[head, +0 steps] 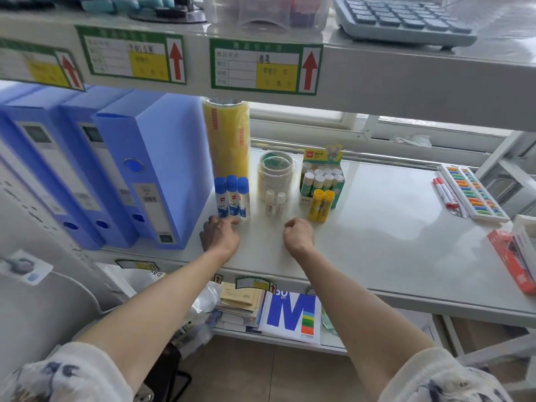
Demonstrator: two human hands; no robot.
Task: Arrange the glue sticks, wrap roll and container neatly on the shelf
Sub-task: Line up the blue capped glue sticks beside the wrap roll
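Note:
Three blue-capped glue sticks (232,197) stand upright in a row on the white shelf (377,227). Behind them a tall yellow wrap roll (227,137) stands upright beside the blue binders. A clear round container (275,172) sits in the middle, with two white glue sticks (275,204) upright in front of it. A green box of white-capped glue sticks (322,181) stands to the right, two yellow glue sticks (320,206) in front. My left hand (219,235) rests on the shelf, fingers curled, touching the base of the blue sticks. My right hand (298,235) is a loose empty fist.
Three blue file binders (116,169) fill the shelf's left. At the right lie red markers (445,192), a tray of coloured pieces (472,192) and a red box (510,262). An upper shelf with labels (265,66) hangs overhead. Papers (290,317) lie on the lower shelf.

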